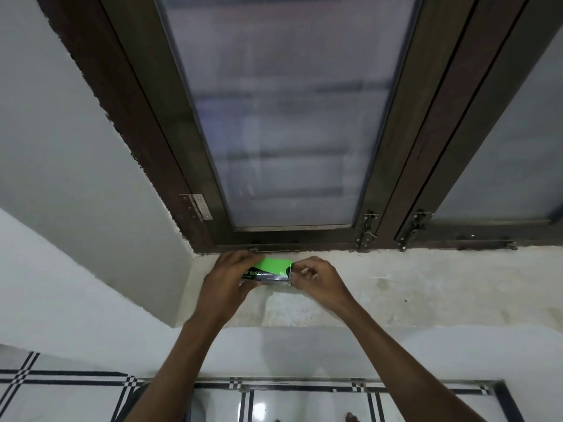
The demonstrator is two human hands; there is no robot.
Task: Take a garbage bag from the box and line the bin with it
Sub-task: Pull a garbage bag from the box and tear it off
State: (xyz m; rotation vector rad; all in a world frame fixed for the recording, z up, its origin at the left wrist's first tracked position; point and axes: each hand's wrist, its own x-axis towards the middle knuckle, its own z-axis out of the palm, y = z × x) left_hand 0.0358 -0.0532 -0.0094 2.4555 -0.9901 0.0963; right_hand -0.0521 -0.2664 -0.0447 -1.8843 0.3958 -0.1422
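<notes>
A small green and black garbage bag box [271, 269] lies on the pale window sill [396, 287], close to the window frame. My left hand [228, 278] wraps around the box's left end and holds it. At the box's right end my right hand [316, 277] has its fingertips pinched on the end flap. No bag shows outside the box. The bin is not in view.
A dark wooden window [292, 117] with frosted panes rises right behind the sill, with a hinge [196, 205] and latches [367, 231] along its lower frame. White wall flanks the left. Below is a tiled floor [304, 403] with dark stripes.
</notes>
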